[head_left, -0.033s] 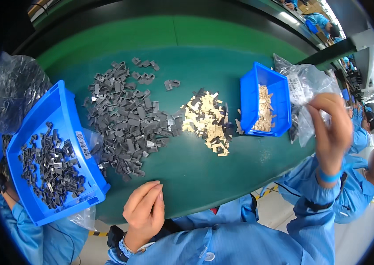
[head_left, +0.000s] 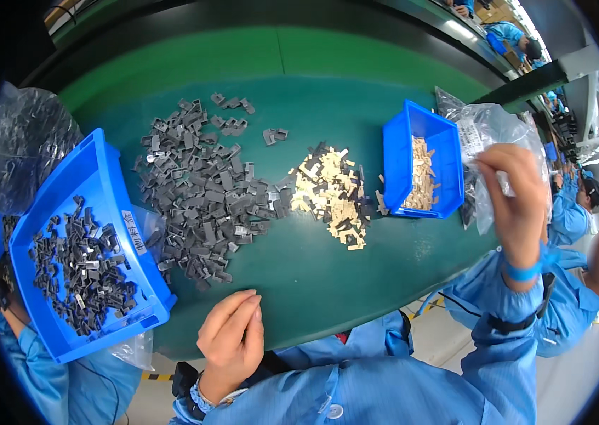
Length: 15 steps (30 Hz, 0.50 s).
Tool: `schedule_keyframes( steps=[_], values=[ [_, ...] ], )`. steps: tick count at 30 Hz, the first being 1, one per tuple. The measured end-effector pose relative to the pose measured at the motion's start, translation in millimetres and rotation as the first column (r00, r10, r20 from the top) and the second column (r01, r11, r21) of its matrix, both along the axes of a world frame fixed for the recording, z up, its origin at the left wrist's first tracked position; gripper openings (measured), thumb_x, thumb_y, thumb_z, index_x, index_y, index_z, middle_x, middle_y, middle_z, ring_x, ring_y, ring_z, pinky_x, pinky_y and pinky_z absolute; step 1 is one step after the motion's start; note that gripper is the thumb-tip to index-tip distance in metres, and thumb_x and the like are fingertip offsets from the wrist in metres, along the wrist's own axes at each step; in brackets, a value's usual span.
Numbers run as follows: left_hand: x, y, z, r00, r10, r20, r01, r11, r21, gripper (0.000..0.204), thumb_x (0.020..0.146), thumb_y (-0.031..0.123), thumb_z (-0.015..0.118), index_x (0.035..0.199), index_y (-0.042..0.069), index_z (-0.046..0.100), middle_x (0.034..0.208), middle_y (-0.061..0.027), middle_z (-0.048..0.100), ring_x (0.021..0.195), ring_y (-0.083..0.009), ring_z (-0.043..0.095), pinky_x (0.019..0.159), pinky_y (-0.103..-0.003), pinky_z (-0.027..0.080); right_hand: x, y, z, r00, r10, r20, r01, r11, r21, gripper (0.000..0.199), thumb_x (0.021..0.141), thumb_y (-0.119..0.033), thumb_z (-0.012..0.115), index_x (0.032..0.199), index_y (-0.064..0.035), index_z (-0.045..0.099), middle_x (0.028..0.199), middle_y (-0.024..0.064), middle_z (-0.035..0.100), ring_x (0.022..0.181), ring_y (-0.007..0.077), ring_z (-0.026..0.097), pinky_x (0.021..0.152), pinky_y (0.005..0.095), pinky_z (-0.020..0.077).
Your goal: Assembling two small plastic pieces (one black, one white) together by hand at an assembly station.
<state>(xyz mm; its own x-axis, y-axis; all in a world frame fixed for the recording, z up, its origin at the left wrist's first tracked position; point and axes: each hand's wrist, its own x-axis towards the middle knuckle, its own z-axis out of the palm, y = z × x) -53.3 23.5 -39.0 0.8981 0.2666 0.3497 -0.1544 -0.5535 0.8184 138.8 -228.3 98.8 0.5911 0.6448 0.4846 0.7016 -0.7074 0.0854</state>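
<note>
My left hand (head_left: 231, 338) rests at the near edge of the green table, its thumb and fingers pressed together. Whatever lies in that pinch, if anything, is too small to make out. To the right, my right hand (head_left: 517, 195) is raised with thumb and forefinger brought together, in front of a clear plastic bag (head_left: 494, 117) and just right of a small blue bin (head_left: 398, 156). Tan flat pieces (head_left: 421, 173) lie inside this bin. Mid-table, a heap of cream and black small pieces (head_left: 328, 191) adjoins a larger pile of dark grey plastic parts (head_left: 204, 184).
A large blue bin (head_left: 112, 177) of small black parts (head_left: 80, 273) stands tilted at the left, beside another plastic bag (head_left: 27, 149). A few grey parts (head_left: 275, 136) lie apart from the pile. Co-workers in blue sit at the right (head_left: 572, 297) and left (head_left: 94, 382).
My right hand has moved slightly left, toward the small blue bin, still pinched. My left hand has stayed in place.
</note>
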Motion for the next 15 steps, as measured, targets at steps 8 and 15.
schedule_keyframes(
  steps=[8, 15],
  values=[
    [-1.3, 1.3, -5.8, 0.992, -0.081, 0.097, 0.085, 0.996, -0.03, 0.015, 0.073, -0.006, 0.06, 0.089, -0.005, 0.062, 0.089, -0.0164, 0.062, 0.076, -0.0255, 0.062, 0.068, -0.03, 0.05, 1.3, -16.3, -12.4, 0.987, -0.155, 0.049, 0.162, 0.961, -0.225, 0.012, 0.074, -0.006, 0.061, 0.085, -0.0026, 0.06, 0.077, 0.0105, 0.059, 0.071, 0.0286, 0.055, 0.065, 0.038, 0.0421],
    [-0.6, 1.8, -8.2, 0.971, -0.133, 0.197, 0.12, 0.99, 0.078, 0.017, 0.071, -0.006, 0.061, 0.088, -0.006, 0.061, 0.088, -0.0174, 0.062, 0.075, -0.0285, 0.062, 0.067, -0.032, 0.05, -40.8, 34.9, -26.4, 0.998, -0.027, -0.06, 0.022, 0.997, -0.073, 0.03, 0.069, -0.01, 0.068, 0.097, -0.0055, 0.059, 0.098, 0.0106, 0.056, 0.079, 0.0277, 0.057, 0.07, 0.0367, 0.0457]
  ],
)
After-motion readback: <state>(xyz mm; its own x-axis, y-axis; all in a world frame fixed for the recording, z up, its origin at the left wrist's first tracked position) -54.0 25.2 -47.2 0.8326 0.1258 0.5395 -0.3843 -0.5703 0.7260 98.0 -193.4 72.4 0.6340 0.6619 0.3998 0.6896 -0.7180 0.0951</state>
